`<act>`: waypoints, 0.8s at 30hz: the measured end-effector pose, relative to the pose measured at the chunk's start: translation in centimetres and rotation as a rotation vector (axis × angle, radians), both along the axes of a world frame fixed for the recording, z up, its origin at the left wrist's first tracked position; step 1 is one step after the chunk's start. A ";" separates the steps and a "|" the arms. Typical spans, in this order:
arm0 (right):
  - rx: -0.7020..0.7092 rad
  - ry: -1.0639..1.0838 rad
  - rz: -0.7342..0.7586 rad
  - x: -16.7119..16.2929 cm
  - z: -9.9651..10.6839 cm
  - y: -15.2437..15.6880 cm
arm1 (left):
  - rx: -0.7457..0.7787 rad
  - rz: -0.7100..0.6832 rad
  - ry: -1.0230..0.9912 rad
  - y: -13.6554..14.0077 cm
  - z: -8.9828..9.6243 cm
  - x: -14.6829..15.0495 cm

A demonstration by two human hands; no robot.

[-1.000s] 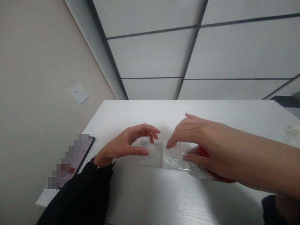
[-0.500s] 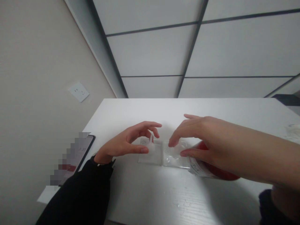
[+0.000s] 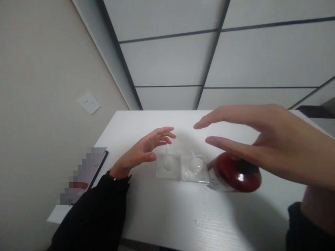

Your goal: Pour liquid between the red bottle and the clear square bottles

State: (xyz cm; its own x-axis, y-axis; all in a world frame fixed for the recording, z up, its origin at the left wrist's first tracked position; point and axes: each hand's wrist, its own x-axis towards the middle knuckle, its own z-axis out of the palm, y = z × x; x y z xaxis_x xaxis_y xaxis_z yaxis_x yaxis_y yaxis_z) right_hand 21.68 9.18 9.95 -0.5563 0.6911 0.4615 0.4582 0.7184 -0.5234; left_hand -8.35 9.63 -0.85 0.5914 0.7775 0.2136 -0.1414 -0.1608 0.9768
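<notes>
Both hands hang loose around two clear trays and a red container

Just below the middle of the frame, two shallow clear trays lie side by side on the white table (image 3: 157, 216), their neighbouring edges about touching. The left tray (image 3: 173, 175) bears a pale spoon-like piece (image 3: 166, 164), its stem pointing toward the top of the frame. The right tray (image 3: 202, 178) bears a similar rounded piece (image 3: 195, 165), with bright glints around it. Whether either piece sits inside its tray or on top is unclear, and any finer contents are too faint to tell.

Right of centre, close beside the right tray, is a glossy red container (image 3: 222, 167) with a dark top and a pale label; what it holds is hidden.

The left hand (image 3: 148, 148), left of centre, is unclenched and grasps nothing, its thumb near the left tray's upper-left corner. The right hand (image 3: 277, 139), at the right, is spread and free, partly covering the container; contact there cannot be told.
</notes>
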 end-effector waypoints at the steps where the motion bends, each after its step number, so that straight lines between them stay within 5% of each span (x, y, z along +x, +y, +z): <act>1: 0.032 0.004 -0.024 0.2 0.2 0.1 | -0.002 0.032 0.016 0.1 -0.1 -0.1; 7: 0.018 0.143 -0.192 1.5 -0.3 0.4 | 0.021 0.252 0.137 0.6 -1.7 -0.8; 11: -0.125 0.651 -0.408 3.6 -5.0 -0.2 | 0.054 0.384 0.209 -0.4 -2.9 -1.1; 13: -0.147 0.727 -0.458 4.5 -8.2 -0.7 | 0.083 0.416 0.246 -1.7 -3.3 -0.9; 18: -0.263 0.685 -0.352 4.3 -13.9 -3.1 | 0.207 0.585 0.365 -5.5 -4.8 1.1; 24: -0.272 0.589 -0.322 1.6 -15.7 -5.8 | 0.400 0.845 0.522 -8.5 -6.3 5.3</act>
